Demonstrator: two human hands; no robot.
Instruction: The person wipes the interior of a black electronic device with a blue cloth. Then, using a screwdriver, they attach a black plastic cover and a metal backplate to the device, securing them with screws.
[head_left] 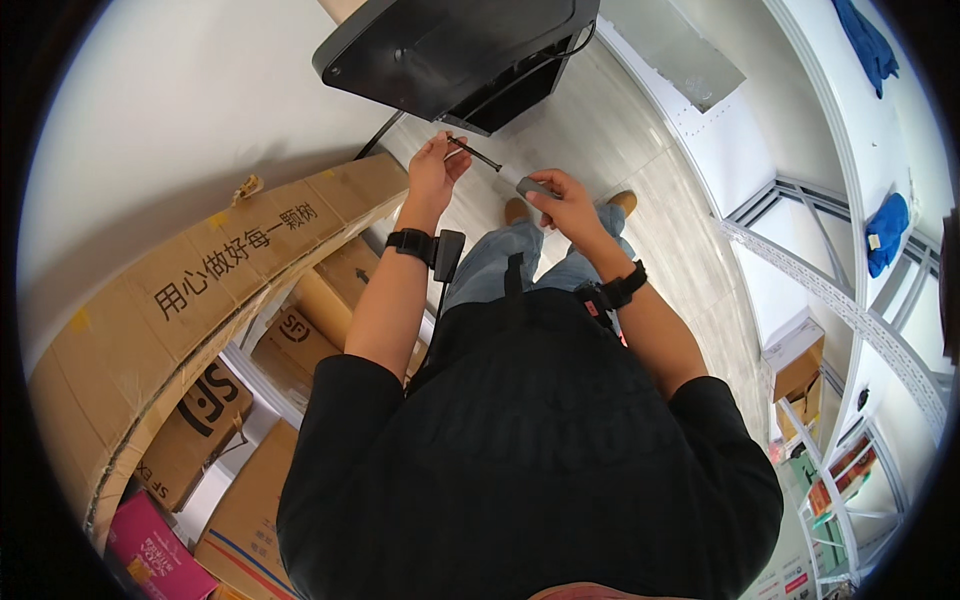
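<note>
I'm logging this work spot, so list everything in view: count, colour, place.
Slim-shafted hand tool with cylindrical handle: 1, grey and dark, between the hands
Broad flat-faced device: 1, black, top centre
Long cardboard piece: 1, brown, left
Smaller cardboard boxes: at least 3, brown, lower left
Rectangular carton: 1, magenta, bottom left
Metal shelving: count unclear, white and grey, right
Flat sheet: 1, grey, upper right
Crumpled cloth items: 2, blue, far right
Wood-look floor: 1, pale, centre
Shoes: 2, brown, below the device
Jeans: 1 pair, blue, centre
Short-sleeved top: 1, black, lower centre
Wrist straps: 2, black, one per wrist
Left hand: 1, bare, at the shaft's tip
Right hand: 1, bare, around the handle
</note>
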